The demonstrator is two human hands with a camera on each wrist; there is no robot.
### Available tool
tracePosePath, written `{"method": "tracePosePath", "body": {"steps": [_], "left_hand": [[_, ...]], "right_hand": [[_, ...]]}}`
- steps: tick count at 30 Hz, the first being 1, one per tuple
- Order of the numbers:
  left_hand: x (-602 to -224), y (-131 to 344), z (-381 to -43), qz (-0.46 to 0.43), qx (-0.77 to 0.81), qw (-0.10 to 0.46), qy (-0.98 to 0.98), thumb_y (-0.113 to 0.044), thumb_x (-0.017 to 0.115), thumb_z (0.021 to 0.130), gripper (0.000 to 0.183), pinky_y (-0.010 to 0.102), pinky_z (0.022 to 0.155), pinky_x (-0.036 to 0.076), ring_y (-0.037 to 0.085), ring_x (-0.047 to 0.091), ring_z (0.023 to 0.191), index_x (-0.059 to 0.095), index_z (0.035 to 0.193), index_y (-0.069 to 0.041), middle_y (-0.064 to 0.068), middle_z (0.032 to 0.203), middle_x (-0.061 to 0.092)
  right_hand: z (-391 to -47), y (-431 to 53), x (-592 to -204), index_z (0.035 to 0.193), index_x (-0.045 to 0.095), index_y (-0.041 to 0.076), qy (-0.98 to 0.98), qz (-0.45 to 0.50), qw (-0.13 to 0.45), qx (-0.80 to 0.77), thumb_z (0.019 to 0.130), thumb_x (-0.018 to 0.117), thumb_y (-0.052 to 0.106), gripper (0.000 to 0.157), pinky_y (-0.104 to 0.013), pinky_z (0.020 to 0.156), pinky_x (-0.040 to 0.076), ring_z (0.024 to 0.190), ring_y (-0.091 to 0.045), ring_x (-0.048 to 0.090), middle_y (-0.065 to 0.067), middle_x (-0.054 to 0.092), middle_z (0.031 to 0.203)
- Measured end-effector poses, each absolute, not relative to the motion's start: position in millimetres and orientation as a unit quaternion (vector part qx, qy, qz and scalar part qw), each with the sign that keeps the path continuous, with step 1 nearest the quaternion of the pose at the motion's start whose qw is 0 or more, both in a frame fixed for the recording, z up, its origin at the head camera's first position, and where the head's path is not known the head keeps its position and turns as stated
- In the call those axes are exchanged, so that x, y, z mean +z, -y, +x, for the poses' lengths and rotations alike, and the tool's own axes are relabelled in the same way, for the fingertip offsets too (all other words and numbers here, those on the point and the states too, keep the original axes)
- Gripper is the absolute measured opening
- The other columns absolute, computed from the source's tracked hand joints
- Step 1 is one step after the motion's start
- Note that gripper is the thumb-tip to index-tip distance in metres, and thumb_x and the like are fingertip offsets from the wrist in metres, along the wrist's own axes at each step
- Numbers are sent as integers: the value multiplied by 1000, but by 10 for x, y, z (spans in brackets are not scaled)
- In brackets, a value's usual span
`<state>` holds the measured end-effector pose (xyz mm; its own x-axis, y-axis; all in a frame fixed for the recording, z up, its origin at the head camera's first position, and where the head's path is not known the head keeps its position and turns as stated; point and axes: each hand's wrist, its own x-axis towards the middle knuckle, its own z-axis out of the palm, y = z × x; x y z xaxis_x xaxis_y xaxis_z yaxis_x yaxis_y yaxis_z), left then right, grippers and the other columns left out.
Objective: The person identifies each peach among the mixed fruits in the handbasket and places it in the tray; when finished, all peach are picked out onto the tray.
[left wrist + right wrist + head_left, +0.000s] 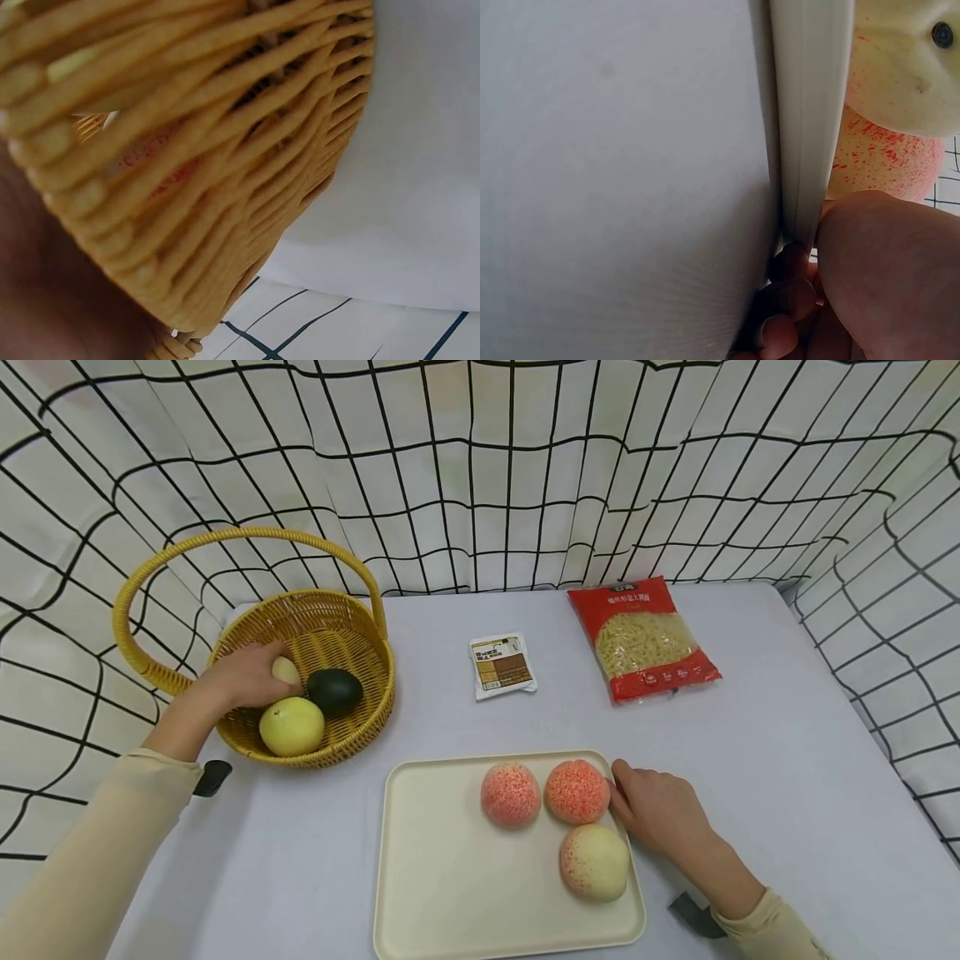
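My left hand (246, 678) reaches over the left rim of the yellow wicker basket (378, 727), fingers curled round a pale yellow fruit (285, 671) that they partly hide. Beside it in the basket lie a yellow-green fruit (292, 727) and a dark green avocado (334, 692). The basket's weave (225, 217) fills much of the left wrist view. At the cream tray (442, 860), my right hand (660, 806) pinches the right rim, thumb above and fingers (778, 335) outside. Two reddish peaches (511, 795) and a pale, red-speckled fruit (596, 862) sit on the tray.
A small brown-and-white packet (502, 667) lies behind the tray on the white tabletop (420, 693). Further right is a red bag of pasta (645, 639). Black wire mesh (510, 485) encloses the back and sides. The basket's tall handle (247, 533) arches up.
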<state>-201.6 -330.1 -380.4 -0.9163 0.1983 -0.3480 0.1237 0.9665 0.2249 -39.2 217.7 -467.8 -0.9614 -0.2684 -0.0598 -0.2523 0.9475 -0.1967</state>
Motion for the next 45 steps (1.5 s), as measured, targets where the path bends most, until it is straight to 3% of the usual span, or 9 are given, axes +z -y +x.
{"method": "tracePosePath", "body": {"steps": [12,28,45], "left_hand": [[-3893,3326,-2001,73,78,171,-980,-36,76,91,74,74,98,47,59,54,121,47,144,7,41,137,51],[-3897,3326,-1940,93,79,145,-982,-34,78,92,74,69,92,51,55,59,113,47,144,8,40,131,53],[-3667,3178,-1892,103,113,65,-986,-34,79,89,71,61,77,54,48,58,101,49,141,5,37,129,53]], "right_hand": [[-384,-2174,-4662,81,49,16,-985,-135,38,-96,102,67,27,30,-26,49,26,55,-12,37,5,40,59],[-389,-2185,-4694,80,48,16,-985,-140,26,-95,101,68,27,31,-27,48,26,54,-12,36,4,39,58],[-392,-2188,-4701,80,48,16,-986,-135,35,-94,102,67,28,31,-27,49,25,54,-12,36,4,39,58]]}}
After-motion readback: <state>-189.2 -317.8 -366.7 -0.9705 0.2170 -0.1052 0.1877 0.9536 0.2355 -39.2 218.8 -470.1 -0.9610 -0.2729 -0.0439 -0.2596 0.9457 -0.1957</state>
